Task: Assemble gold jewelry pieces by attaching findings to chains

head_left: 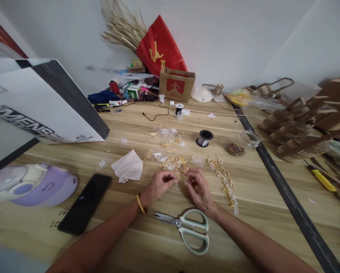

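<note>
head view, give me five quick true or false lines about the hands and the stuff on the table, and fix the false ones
1. The left hand and the right hand are both close to the pile of small gold pieces. True.
2. The right hand grips the scissors. False: they lie on the table, in neither hand.
3. The gold and silver strands lie to the right of the right hand. True.
4. The spool of wire lies on its side. False: it stands upright.
5. The phone lies to the left of the left hand. True.
</note>
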Available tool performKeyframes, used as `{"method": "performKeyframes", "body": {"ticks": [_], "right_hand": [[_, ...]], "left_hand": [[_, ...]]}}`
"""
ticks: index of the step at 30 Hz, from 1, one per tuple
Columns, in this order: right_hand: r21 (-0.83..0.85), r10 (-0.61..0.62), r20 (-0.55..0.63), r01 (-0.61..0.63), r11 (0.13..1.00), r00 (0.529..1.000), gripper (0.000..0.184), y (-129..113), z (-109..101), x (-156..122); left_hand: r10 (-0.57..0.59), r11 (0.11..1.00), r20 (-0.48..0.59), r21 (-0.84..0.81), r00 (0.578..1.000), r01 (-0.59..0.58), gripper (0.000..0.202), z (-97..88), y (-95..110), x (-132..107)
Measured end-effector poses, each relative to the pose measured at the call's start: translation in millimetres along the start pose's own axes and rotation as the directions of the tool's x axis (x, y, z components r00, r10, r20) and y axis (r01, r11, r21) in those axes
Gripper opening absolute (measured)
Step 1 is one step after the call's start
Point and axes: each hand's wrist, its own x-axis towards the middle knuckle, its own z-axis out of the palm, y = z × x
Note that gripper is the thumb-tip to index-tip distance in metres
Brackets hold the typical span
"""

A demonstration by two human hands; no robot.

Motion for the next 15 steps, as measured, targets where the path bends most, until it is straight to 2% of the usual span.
{"method": "performKeyframes", "body": {"ticks": [7,15], "right_hand": [[-0.024,-0.055,0.072,0.056,0.998,0.996,0.006,-4.4,-1.0,5.8],[0.007,-0.038,0.095,0.038,0.999,0.995,0.006,-4.7,-1.1,6.4]], "left_hand": [[0.018,0.999,0.0,0.026,1.0,-0.018,0.011,1.1,7.0,-2.1],[0.042,0.997,0.004,0.065,0.999,-0.042,0.008,2.2,8.4,-3.1]]}}
